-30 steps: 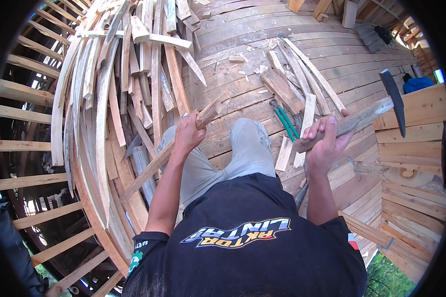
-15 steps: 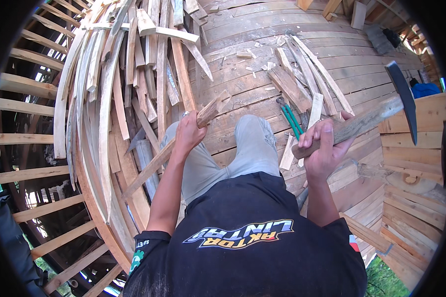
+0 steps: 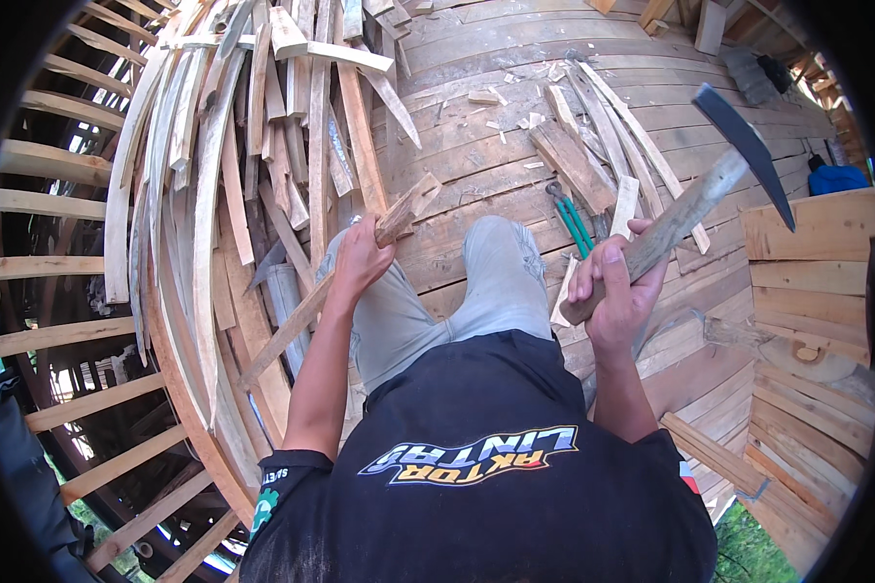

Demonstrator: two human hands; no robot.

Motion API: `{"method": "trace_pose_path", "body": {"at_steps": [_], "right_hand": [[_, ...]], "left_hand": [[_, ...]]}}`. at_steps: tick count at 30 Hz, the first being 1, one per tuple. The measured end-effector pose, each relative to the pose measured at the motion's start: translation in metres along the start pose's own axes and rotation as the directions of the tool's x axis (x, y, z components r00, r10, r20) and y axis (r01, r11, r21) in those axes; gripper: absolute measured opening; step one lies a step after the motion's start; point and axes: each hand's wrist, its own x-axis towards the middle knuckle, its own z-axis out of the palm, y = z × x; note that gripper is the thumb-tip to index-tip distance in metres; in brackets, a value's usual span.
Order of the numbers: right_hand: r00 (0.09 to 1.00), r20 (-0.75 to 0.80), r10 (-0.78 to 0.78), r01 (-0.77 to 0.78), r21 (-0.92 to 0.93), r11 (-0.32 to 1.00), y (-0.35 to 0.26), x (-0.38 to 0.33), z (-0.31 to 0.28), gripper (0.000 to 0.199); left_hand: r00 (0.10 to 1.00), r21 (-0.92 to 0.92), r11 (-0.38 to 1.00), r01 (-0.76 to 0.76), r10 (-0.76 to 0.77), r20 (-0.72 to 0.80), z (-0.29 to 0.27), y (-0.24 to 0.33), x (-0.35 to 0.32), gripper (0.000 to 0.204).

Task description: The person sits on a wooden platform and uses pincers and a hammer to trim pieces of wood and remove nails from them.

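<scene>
Taking twelve o'clock as straight ahead of the person, I see the left hand point(image 3: 363, 255) at eleven, closed around a wooden stick point(image 3: 408, 208) just below its rough end. That end pokes out of the fist toward one, while the rest slants back toward half past seven, past the forearm.

The right hand point(image 3: 616, 291), between one and two, grips a hammer by its grey wooden handle point(image 3: 685, 216), fingers wrapped near the butt. The dark, narrow hammer head point(image 3: 746, 155) is raised at half past one, well apart from the stick.

A big heap of sawn wooden strips point(image 3: 209, 233) spreads from nine to eleven. Around one, on the plank floor point(image 3: 486, 58), lies a green-handled plier-type tool point(image 3: 575, 225), with a thick wooden block point(image 3: 571, 171) just beyond it and thin battens point(image 3: 642, 146) beside that. Wood chips point(image 3: 482, 98) lie scattered about twelve. Farther off at two sits something blue point(image 3: 838, 179), too small to make out.
</scene>
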Motion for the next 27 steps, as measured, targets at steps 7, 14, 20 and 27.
{"method": "trace_pose_path", "body": {"at_steps": [7,14,20,27], "right_hand": [[0.632,0.26,0.73,-0.532,-0.54,0.653,0.072,-0.035,-0.001,0.024],[0.929,0.147,0.339,-0.305,-0.214,0.928,0.002,0.01,-0.007,0.03],[0.997,0.08,-0.009,0.011,-0.035,0.999,-0.014,0.017,0.015,0.025],[0.659,0.283,0.697,-0.49,-0.541,0.683,0.011,0.005,0.001,0.021]], "left_hand": [[0.999,-0.036,0.999,-0.03,0.03,-0.016,0.001,-0.006,-0.004,0.032],[0.991,-0.009,0.999,-0.035,0.034,-0.126,-0.046,0.026,-0.002,0.042],[0.99,0.031,0.999,-0.009,0.013,-0.142,-0.033,0.03,0.004,0.037],[0.987,0.165,0.986,0.022,0.004,-0.158,-0.018,0.017,0.024,0.033]]}}
